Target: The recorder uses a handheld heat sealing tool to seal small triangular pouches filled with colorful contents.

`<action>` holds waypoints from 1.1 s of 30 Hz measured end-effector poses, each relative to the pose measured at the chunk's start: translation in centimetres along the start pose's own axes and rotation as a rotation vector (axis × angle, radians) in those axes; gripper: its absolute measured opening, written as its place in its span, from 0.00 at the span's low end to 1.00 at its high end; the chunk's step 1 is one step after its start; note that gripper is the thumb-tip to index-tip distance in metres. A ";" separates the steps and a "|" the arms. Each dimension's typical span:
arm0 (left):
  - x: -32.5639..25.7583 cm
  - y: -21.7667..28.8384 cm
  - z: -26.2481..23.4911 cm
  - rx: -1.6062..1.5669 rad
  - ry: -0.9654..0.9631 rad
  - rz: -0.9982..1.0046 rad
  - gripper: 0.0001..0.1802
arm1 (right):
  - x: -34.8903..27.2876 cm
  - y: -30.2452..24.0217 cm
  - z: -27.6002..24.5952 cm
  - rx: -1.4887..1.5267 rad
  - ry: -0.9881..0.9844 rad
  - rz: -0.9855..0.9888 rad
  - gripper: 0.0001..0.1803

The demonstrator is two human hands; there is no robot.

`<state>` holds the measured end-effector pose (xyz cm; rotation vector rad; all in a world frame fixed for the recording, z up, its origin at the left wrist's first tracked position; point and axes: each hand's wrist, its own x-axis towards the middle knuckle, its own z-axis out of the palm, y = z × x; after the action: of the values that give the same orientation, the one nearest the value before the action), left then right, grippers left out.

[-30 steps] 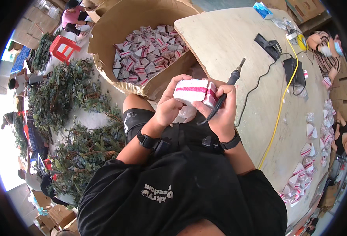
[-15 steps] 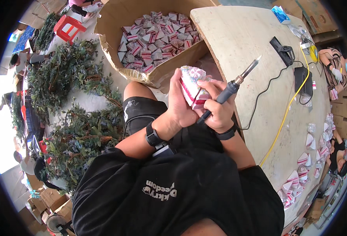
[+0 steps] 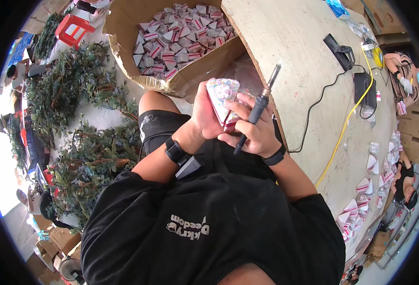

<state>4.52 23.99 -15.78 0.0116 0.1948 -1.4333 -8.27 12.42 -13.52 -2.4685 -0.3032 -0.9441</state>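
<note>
Wedge-shaped packet (image 3: pixel 222 97): frame centre, pinched upright in left hand (image 3: pixel 204 116), fingers closed around it.
Right hand (image 3: pixel 250 135): wrapped shut around soldering iron (image 3: pixel 259 107); keep hot tip off fingers.
Cardboard box (image 3: pixel 181 83): behind, upper centre, full of like packets.

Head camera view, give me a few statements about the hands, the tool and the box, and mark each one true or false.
1. The right hand grips a black pen-shaped soldering tool, tip pointing up and away. True.
2. The left hand is empty. False: it holds a small wedge-shaped pink and white package.
3. The brown cardboard box holds many similar wedge packages. True.
4. The light wooden table lies to the person's left. False: it lies to the right.
</note>
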 end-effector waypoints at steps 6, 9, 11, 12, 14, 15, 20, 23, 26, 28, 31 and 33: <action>0.2 0.8 -0.7 0.084 0.190 0.290 0.38 | 1.6 -0.8 -1.1 0.416 0.062 0.253 0.15; -0.3 2.1 -0.3 0.213 0.126 0.337 0.42 | 0.6 -2.4 -2.8 0.788 0.234 0.424 0.16; -0.4 2.8 -0.4 0.194 0.105 0.378 0.43 | 1.3 -3.2 -3.9 0.709 0.286 0.488 0.35; -0.3 3.1 -0.5 0.172 0.080 0.420 0.43 | 1.7 -3.5 -4.9 0.655 0.166 0.547 0.48; -0.4 3.4 -0.5 0.172 0.076 0.455 0.43 | 3.7 -4.3 -5.1 0.613 0.180 0.568 0.52; -0.3 3.4 -0.5 0.171 0.070 0.490 0.43 | 4.1 -4.6 -5.0 0.569 0.193 0.587 0.56; -0.1 3.6 -0.6 0.167 0.027 0.525 0.41 | 3.7 -4.0 -4.3 0.594 0.185 0.529 0.46; 0.1 3.7 -1.3 0.203 0.047 0.565 0.40 | 3.1 -4.4 -4.0 0.564 0.226 0.581 0.22; 0.1 4.2 -2.3 0.327 0.144 0.630 0.45 | 3.6 -4.9 -3.7 0.488 0.296 0.518 0.10; 0.1 4.1 -2.4 0.339 0.157 0.647 0.43 | 3.4 -5.3 -3.5 0.423 0.321 0.511 0.09; 0.5 3.3 -1.3 0.341 0.176 0.669 0.40 | 2.8 -5.6 -3.8 0.503 0.305 0.595 0.12; 0.6 3.1 -1.1 0.339 0.183 0.684 0.38 | 3.2 -5.4 -3.2 0.542 0.360 0.588 0.13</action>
<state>7.45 24.01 -17.31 0.4485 0.0809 -0.7654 -9.72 15.62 -7.41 -1.7014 0.2519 -0.8741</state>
